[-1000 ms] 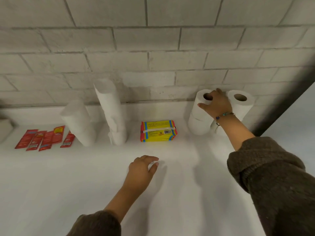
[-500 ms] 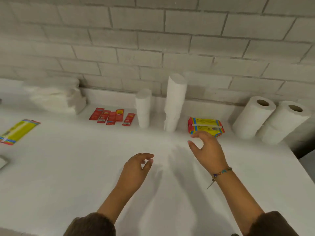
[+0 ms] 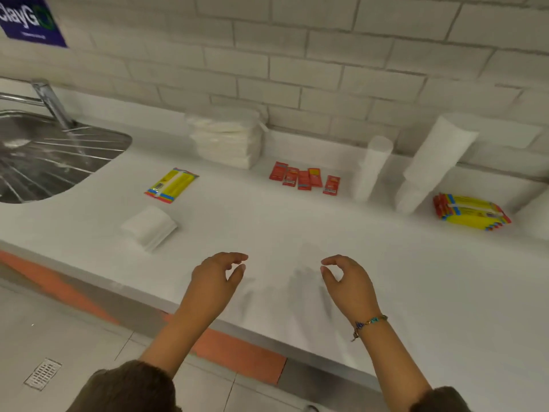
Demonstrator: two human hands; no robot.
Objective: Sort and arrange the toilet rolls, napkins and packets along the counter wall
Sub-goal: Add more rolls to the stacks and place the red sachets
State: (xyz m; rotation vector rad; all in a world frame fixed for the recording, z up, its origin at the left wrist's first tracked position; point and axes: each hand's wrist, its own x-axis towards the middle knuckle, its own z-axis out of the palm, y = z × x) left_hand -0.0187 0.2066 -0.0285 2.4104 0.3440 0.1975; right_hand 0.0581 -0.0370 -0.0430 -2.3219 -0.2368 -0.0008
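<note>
Both hands hover empty over the white counter's front part, fingers loosely curled: my left hand and my right hand. A small stack of folded napkins lies ahead to the left. Beyond it lies a single yellow packet. A tall napkin pile stands against the wall. Several red sachets lie in a row beside it. Two white stacks of cups or rolls, blurred, stand further right: a short stack and a tall stack. A stack of yellow packets lies at the far right.
A steel sink with a tap sits at the left end of the counter. A blue sign hangs on the brick wall. The counter's front edge runs diagonally below my wrists, with tiled floor and a floor drain beneath.
My right hand let go of the toilet rolls at the right and drew back beside the left. The view swung left, so the toilet rolls left the frame and the sink came in.
</note>
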